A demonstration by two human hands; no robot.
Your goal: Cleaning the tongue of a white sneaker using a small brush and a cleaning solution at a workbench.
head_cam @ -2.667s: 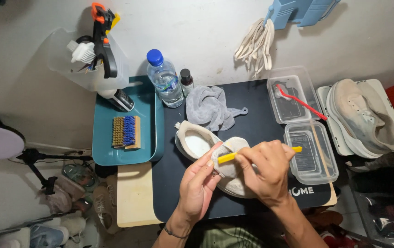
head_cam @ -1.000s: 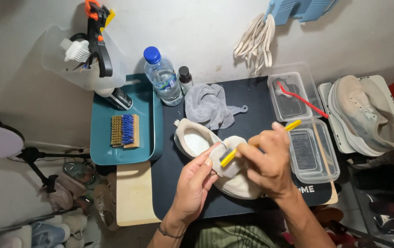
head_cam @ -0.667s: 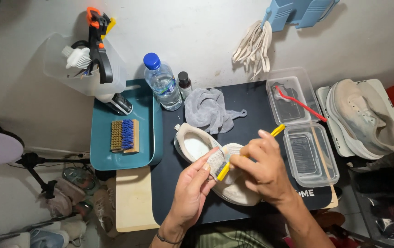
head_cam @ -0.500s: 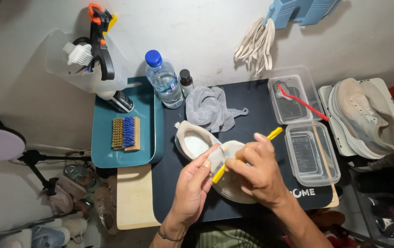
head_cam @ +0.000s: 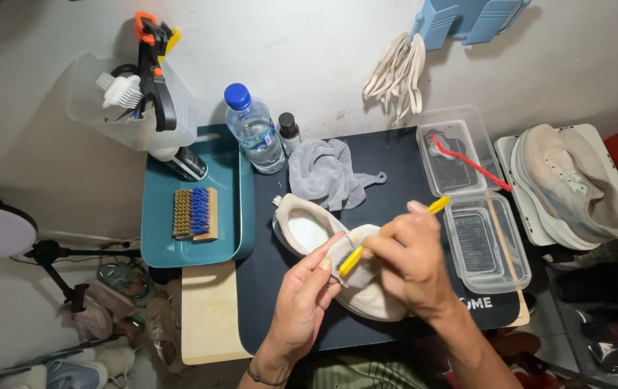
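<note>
Knit cream sneaker [head_cam: 366, 295] steadied by left hand [head_cam: 301, 302]; right hand [head_cam: 413, 263] grips slim yellow brush [head_cam: 388, 234].

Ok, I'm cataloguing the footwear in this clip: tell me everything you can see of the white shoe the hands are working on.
The white shoe is a low sneaker, seemingly of knit or fabric, with a pale insole showing through its open collar. It lies on the dark mat, heel toward the grey cloth, toe toward the person. The left hand steadies its forepart; the right hand covers the toe and holds a yellow-handled brush against the upper. No laces show.
</note>
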